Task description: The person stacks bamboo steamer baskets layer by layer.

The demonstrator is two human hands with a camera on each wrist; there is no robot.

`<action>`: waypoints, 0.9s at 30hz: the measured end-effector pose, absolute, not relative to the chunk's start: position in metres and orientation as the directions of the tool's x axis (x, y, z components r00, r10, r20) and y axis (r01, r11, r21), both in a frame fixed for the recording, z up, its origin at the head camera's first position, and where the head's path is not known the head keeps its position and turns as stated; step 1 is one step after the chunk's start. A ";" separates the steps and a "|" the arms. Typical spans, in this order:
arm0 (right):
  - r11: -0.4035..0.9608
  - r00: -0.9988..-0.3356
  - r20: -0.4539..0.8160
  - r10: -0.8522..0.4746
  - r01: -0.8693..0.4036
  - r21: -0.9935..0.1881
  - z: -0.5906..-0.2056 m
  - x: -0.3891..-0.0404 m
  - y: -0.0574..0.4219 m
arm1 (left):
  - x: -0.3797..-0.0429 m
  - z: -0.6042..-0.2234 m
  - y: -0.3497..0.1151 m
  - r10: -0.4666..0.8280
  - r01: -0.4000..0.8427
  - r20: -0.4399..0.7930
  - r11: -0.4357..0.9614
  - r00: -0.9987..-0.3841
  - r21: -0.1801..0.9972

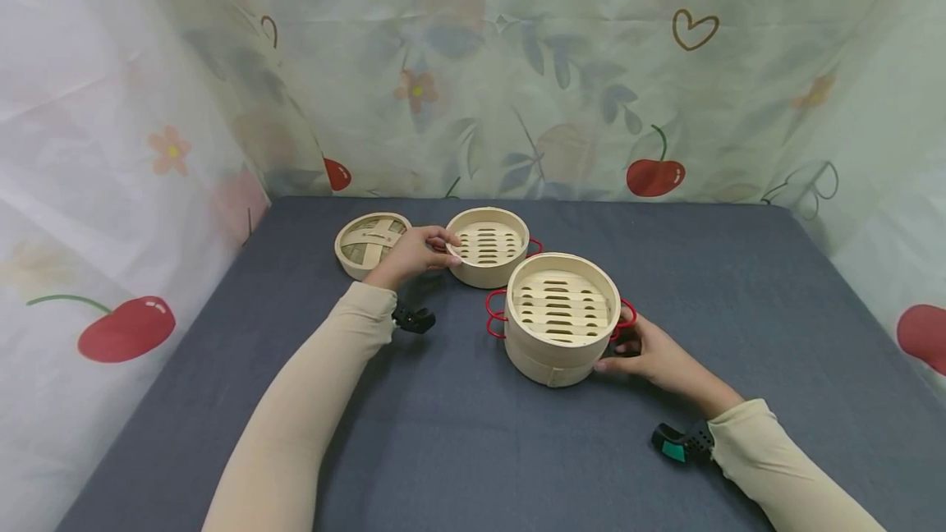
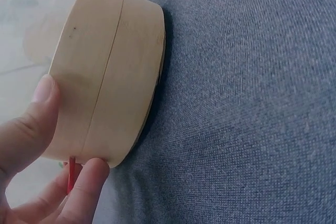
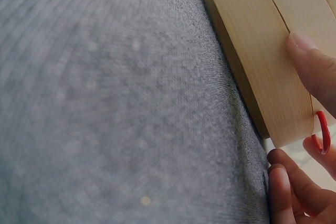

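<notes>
A single bamboo steamer basket (image 1: 484, 276) with a slatted floor sits toward the back of the table. My left hand (image 1: 421, 253) grips its left side. In the left wrist view, the thumb lies on the basket wall (image 2: 110, 77) and the fingers are by a red handle (image 2: 72, 174). Nearer to me stands a stack of two steamer baskets (image 1: 550, 364), with red handles on both sides. My right hand (image 1: 654, 358) holds the stack's right side. The right wrist view has the thumb on the wall (image 3: 262, 51), other fingers curled near the base and the red handle (image 3: 324, 135).
A round woven bamboo lid (image 1: 351, 257) lies at the back left, partly behind the left hand. Dark blue cloth (image 1: 458, 433) covers the table. A printed curtain (image 1: 473, 121) hangs along the back and both sides.
</notes>
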State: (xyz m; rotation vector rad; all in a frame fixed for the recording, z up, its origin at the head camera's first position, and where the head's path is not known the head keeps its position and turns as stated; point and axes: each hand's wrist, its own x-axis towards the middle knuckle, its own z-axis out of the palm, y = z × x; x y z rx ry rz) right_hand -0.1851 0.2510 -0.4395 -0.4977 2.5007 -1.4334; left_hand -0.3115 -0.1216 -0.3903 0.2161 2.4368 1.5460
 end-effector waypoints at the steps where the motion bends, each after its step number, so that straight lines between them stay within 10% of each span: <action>1: 0.470 -0.920 -0.020 -0.392 -0.181 -0.864 -0.439 -0.185 0.251 | -0.311 -0.390 -0.121 0.255 -0.007 -0.127 0.425 -0.959 0.905; 27: 0.453 -0.917 -0.009 -0.398 -0.188 -0.872 -0.441 -0.186 0.252 | -0.310 -0.392 -0.122 0.240 0.153 0.020 0.553 -0.971 0.819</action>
